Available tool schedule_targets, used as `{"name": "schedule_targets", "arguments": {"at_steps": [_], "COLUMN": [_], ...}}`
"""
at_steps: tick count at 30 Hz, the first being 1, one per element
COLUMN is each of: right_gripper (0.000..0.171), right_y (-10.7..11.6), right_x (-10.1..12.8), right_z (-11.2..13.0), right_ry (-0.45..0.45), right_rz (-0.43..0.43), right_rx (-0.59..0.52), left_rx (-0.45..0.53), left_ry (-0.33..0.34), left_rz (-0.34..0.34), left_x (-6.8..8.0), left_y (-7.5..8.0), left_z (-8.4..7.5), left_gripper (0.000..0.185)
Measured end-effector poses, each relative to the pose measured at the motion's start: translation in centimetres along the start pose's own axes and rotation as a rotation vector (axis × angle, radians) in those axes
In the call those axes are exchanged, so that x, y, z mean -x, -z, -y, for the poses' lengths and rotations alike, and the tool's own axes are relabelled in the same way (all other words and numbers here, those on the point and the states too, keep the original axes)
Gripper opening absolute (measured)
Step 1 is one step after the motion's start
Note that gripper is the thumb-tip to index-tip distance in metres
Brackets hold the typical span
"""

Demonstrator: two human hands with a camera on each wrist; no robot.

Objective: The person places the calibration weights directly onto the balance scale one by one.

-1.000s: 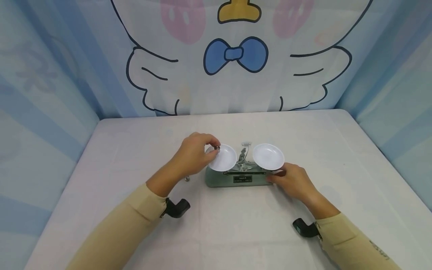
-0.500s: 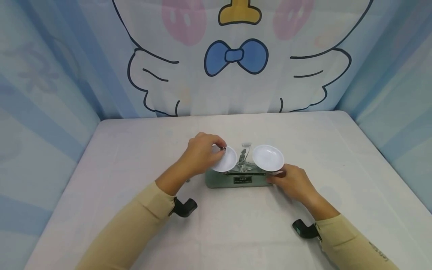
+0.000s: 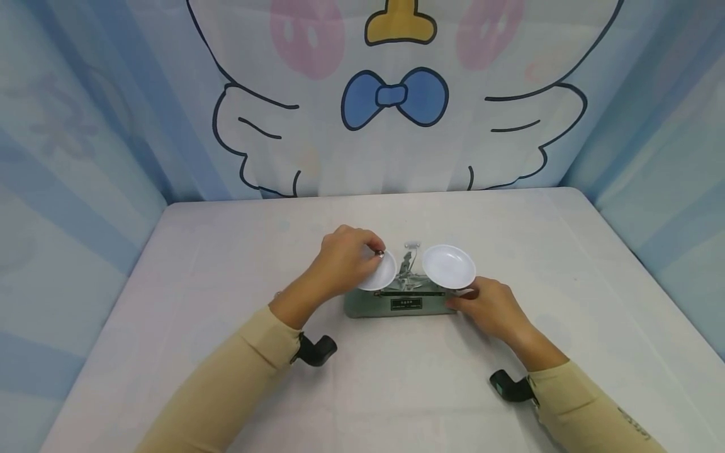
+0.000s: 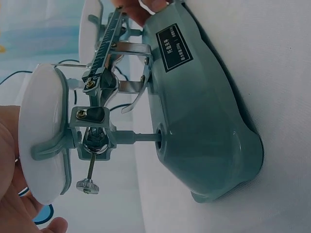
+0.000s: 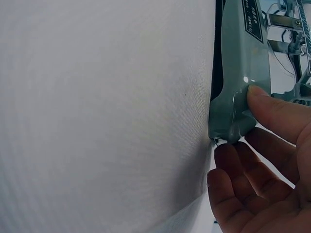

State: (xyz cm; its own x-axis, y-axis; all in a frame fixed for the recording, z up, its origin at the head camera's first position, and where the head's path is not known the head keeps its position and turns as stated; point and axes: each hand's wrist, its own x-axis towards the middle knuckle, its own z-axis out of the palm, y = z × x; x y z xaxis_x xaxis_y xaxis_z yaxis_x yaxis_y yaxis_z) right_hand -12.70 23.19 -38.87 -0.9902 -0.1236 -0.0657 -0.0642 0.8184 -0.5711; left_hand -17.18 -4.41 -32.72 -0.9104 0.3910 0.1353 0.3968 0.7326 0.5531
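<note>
A balance scale has a green base (image 3: pixel 368 306), a left white pan (image 3: pixel 386 274) and a right white pan (image 3: pixel 449 267). Over the left pan, my left hand (image 3: pixel 347 261) pinches a small shiny metal weight (image 3: pixel 379 253) between thumb and fingertips. The left wrist view shows that hand's fingers (image 4: pixel 9 194) behind the tilted-looking pan (image 4: pixel 41 131), which hides the weight there. My right hand (image 3: pixel 494 307) holds the right end of the base. In the right wrist view, its thumb (image 5: pixel 272 109) presses the front face while the other fingers curl at the end.
A white cloth covers the table (image 3: pixel 396 384). Between the pans rise the scale's beam and pointer (image 3: pixel 406 264). A knurled adjusting nut (image 4: pixel 87 186) sticks out under the left pan. Printed curtains (image 3: pixel 391 151) stand behind the table and at both sides.
My left hand has moved right with the weight, farther over the left pan. A small metal piece on the table has gone out of sight behind my left arm. The right hand stays put.
</note>
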Motion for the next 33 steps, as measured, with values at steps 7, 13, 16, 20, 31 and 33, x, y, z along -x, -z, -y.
{"name": "schedule_targets", "arguments": {"at_steps": [7,13,16,20,31,33], "right_gripper": [0.046,0.049,0.049,0.050,0.046,0.046], "right_y": [0.03,0.02,0.01,0.04,0.10,0.08], "right_x": [0.02,0.04,0.04,0.00,-0.22,-0.25], "right_z": [0.01,0.01,0.04,0.02,-0.14,-0.16], "right_ry": [0.015,0.016,0.009,0.010,-0.005,-0.007], "right_rz": [-0.002,-0.005,-0.003,-0.011,0.007,0.007], "right_rx": [-0.005,0.000,0.000,0.005,-0.013,-0.012], "left_rx": [-0.007,-0.013,-0.015,-0.015,-0.017,-0.021], "left_ry": [0.009,0.009,0.005,-0.006,0.019,0.021], "left_rz": [0.001,0.000,-0.003,-0.010,-0.010,-0.008], "left_x": [-0.01,-0.03,-0.05,-0.06,-0.16,-0.19], "left_y": [-0.02,-0.09,-0.15,-0.20,-0.23,-0.14], "left_z": [-0.11,-0.07,-0.03,0.02,0.00,-0.02], "left_gripper": [0.017,0.017,0.016,0.016,0.016,0.018]}}
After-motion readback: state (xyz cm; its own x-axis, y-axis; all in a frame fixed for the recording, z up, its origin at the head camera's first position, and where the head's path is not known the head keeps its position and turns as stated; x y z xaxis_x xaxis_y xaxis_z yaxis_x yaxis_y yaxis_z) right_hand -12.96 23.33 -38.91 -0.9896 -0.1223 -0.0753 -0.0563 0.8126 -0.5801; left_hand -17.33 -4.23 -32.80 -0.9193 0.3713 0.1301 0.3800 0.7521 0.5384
